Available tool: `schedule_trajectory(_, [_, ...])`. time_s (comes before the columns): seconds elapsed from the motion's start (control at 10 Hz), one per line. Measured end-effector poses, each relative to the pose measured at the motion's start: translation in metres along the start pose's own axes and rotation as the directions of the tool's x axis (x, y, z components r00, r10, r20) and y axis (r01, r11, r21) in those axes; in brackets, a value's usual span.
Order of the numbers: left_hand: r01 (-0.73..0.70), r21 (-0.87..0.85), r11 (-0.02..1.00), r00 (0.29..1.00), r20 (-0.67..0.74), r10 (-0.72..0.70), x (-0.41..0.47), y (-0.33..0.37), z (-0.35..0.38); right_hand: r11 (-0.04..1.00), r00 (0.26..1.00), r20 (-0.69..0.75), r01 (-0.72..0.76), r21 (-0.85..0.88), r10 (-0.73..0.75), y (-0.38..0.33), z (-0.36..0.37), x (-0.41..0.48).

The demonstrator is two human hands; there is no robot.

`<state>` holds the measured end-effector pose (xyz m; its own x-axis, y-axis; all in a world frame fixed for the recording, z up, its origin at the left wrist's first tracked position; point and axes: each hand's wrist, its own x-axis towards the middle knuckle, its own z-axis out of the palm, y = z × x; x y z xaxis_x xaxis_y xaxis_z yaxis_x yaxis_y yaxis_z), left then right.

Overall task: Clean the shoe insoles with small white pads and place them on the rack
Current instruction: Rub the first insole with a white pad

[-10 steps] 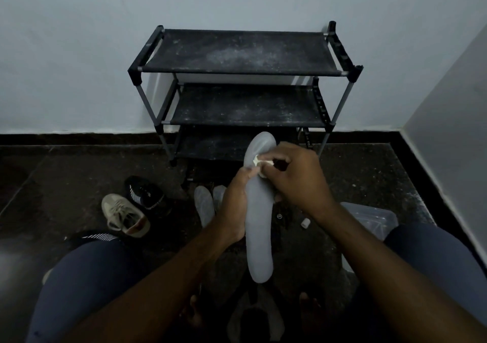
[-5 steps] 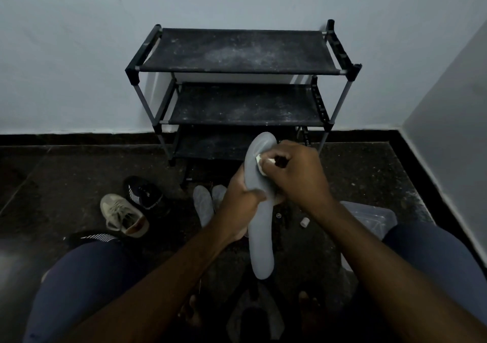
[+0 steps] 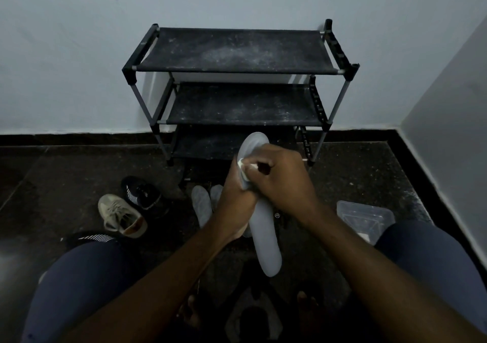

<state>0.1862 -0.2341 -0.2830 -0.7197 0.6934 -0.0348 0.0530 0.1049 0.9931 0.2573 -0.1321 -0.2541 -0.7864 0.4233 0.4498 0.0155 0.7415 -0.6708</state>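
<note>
A long grey insole (image 3: 264, 240) stands nearly upright in front of me, its toe end in front of the rack's bottom shelf. My left hand (image 3: 235, 200) grips it around the middle. My right hand (image 3: 280, 178) is closed on a small white pad (image 3: 243, 167) and presses it against the insole's upper part. Two more grey insoles (image 3: 201, 205) lie on the floor behind my left hand, partly hidden by it. The black three-shelf rack (image 3: 234, 68) stands against the wall with bare, dusty shelves.
A beige sneaker (image 3: 121, 215) and a black sneaker (image 3: 141, 192) lie on the dark floor to the left. A clear plastic container (image 3: 365, 217) sits by my right knee. My knees frame the bottom of the view. A wall corner closes the right side.
My right hand with the pad has slid down the insole from its upper end toward my left hand. The insole has tilted slightly; my left hand's grip is now tighter around it.
</note>
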Motion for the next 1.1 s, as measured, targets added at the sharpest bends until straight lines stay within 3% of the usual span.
schedule_trajectory(0.1, [-0.019,0.014,1.000,0.999,-0.025,0.019,0.000,0.000,-0.002,0.999,0.999,0.017,-0.030,-0.025,0.030,0.003,-0.002,-0.001])
schedule_trajectory(0.2, [-0.020,0.011,1.000,0.999,-0.034,0.021,0.001,-0.001,-0.003,0.997,0.996,-0.064,-0.071,-0.007,0.070,0.011,-0.005,0.002])
schedule_trajectory(0.4, [-0.021,-0.007,1.000,0.999,-0.046,0.021,-0.001,0.002,0.000,1.000,1.000,0.014,-0.001,0.013,0.001,-0.002,0.002,-0.002])
schedule_trajectory(0.5, [-0.020,-0.020,1.000,0.999,-0.025,0.020,0.000,-0.002,0.000,0.999,0.997,-0.067,-0.029,0.017,0.030,0.004,-0.003,0.001])
schedule_trajectory(0.7, [0.032,-0.044,0.999,0.999,0.031,-0.031,0.002,-0.005,0.001,0.999,1.000,0.026,-0.004,0.039,0.003,-0.004,0.000,0.000])
schedule_trajectory(0.8, [0.063,-0.143,0.988,0.998,0.025,-0.060,0.002,-0.006,0.003,0.999,0.999,0.030,-0.041,0.025,0.040,0.003,-0.004,0.000])
schedule_trajectory(0.9, [0.079,-0.149,0.986,0.994,0.083,-0.067,0.002,-0.005,0.001,0.996,0.996,-0.059,-0.063,0.059,0.067,0.005,-0.007,0.004])
schedule_trajectory(1.0, [0.006,0.006,1.000,0.998,0.059,-0.006,0.002,-0.002,-0.004,0.997,1.000,-0.009,-0.016,0.072,0.017,-0.005,-0.004,0.000])
schedule_trajectory(1.1, [0.002,0.021,1.000,0.999,0.052,-0.003,0.001,-0.002,-0.004,0.998,1.000,-0.016,-0.023,0.060,0.024,-0.001,-0.005,0.000])
